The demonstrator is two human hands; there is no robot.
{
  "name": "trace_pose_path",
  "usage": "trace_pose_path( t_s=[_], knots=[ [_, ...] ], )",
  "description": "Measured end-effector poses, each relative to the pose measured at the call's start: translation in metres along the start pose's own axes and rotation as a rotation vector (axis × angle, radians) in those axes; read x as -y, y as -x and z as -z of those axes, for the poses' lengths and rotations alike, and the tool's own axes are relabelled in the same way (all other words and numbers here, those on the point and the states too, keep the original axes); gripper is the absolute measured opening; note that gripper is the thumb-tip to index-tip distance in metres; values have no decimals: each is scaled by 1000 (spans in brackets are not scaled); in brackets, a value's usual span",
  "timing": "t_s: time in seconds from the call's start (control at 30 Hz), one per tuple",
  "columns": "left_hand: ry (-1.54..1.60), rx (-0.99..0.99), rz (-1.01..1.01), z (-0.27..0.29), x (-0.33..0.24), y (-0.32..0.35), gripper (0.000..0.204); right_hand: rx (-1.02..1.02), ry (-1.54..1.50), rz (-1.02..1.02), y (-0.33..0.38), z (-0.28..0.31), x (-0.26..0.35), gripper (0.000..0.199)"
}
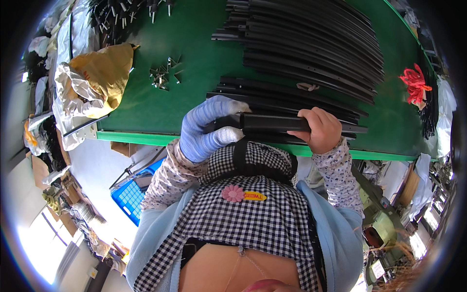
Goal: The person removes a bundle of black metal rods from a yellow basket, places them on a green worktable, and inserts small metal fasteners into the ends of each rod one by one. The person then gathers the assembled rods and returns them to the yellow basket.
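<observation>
My left hand [204, 130] wears a blue-and-white striped glove with bare fingertips. Its thumb and fingers wrap the left end of a black tube-like bar [272, 123], which lies crosswise in front of me. The bare right hand [322, 129] pinches the bar's other end between thumb and fingers. Just beyond the hands are several more black bars [287, 97], lying side by side near the table's front edge. Farther back lies a large stack of black bars [311, 46]. A small loop of pale cord [308, 86] rests among them.
The green table [160, 113] carries a pile of small metal pieces [163, 78], a yellow sack [112, 73] at left, and black parts with light tips [121, 12] at the far left. A red bundle [414, 86] lies at right. Below left stands a blue crate [127, 199].
</observation>
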State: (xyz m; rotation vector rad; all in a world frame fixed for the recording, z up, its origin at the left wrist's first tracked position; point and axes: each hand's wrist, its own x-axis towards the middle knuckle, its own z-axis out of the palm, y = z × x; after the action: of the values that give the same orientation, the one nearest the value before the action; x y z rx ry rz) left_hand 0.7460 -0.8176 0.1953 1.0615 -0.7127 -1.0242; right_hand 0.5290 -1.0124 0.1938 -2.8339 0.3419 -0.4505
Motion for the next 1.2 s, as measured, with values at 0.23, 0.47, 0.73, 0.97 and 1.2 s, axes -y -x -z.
trace_pose_path(
  t_s=[0.23, 0.47, 0.73, 0.97, 1.2],
  knots=[
    [460, 471, 107, 10, 22, -14, 76, 47, -144, -23, -3, 7, 23, 49],
    [668, 267, 83, -13, 14, 4, 47, 58, -164, -59, -3, 10, 32, 49],
    [954, 234, 335, -7, 15, 5, 54, 64, -177, -98, -7, -3, 29, 46],
    [667, 212, 432, 14, 16, 3, 60, 75, -132, -87, -7, -7, 28, 47],
    [275, -11, 96, 17, -2, 8, 47, 44, -42, -151, -3, -8, 17, 49]
  ],
)
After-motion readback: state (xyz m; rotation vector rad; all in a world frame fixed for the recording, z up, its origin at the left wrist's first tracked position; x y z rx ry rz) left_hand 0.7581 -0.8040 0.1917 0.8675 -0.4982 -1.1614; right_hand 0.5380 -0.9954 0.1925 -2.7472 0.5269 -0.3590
